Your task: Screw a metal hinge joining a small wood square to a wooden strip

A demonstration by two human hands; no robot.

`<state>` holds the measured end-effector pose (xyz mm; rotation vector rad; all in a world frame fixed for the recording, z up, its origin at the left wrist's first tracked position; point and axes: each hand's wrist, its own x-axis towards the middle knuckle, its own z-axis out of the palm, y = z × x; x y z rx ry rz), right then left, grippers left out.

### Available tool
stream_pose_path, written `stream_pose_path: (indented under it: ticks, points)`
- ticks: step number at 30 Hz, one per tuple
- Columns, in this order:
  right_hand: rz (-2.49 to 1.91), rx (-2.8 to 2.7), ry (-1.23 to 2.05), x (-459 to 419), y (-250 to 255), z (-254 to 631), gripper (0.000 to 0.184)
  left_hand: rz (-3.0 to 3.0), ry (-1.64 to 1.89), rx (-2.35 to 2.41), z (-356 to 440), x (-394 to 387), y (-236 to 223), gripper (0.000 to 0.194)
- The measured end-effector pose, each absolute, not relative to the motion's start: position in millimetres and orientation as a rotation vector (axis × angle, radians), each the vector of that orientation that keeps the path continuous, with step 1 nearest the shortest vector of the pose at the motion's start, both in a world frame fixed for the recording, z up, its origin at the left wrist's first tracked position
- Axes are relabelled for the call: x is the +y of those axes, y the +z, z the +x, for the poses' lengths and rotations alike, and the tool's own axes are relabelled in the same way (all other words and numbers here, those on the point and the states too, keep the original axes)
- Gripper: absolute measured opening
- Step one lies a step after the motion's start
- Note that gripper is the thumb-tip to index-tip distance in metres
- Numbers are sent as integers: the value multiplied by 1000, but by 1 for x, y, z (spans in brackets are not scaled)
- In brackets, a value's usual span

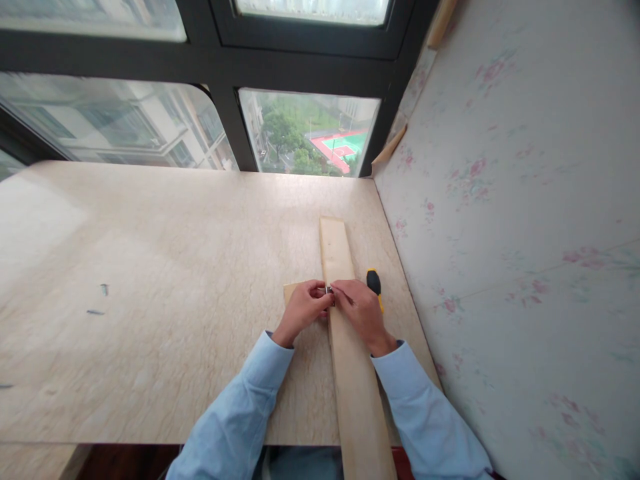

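A long pale wooden board (pixel 357 393) lies lengthwise on the stone-patterned ledge, its near end reaching past the front edge. Over the board's left edge, my left hand (pixel 306 305) and my right hand (pixel 363 308) meet, fingers closed in pinches. Between the fingertips is a small shiny metal piece (pixel 329 290), too small and too covered to name its kind. A second light wooden piece (pixel 289 291) shows partly from under my left hand. Just right of my right hand is a tool with a black and yellow handle (pixel 374 283), its lower part hidden.
Small grey metal pieces, perhaps screws (pixel 95 312), lie scattered on the left of the ledge (pixel 200 267). A flowered wall (pixel 510 220) closes off the right side. Dark-framed windows (pixel 310 63) stand along the back. The ledge's front edge is near my forearms.
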<state>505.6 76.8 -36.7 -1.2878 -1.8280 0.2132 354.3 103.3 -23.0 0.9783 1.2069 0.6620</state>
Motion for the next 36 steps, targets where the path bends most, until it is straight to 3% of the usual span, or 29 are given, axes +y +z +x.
stream_pose_path:
  ticks: [26, 36]
  points:
    - [-1321, -1832, 310, 75, -39, 509, 27, 991, 659, 1227, 356, 104, -22, 31]
    - [-1263, -1848, 235, 79, -39, 509, 25, 1038, 673, 1182, 355, 102, -23, 21]
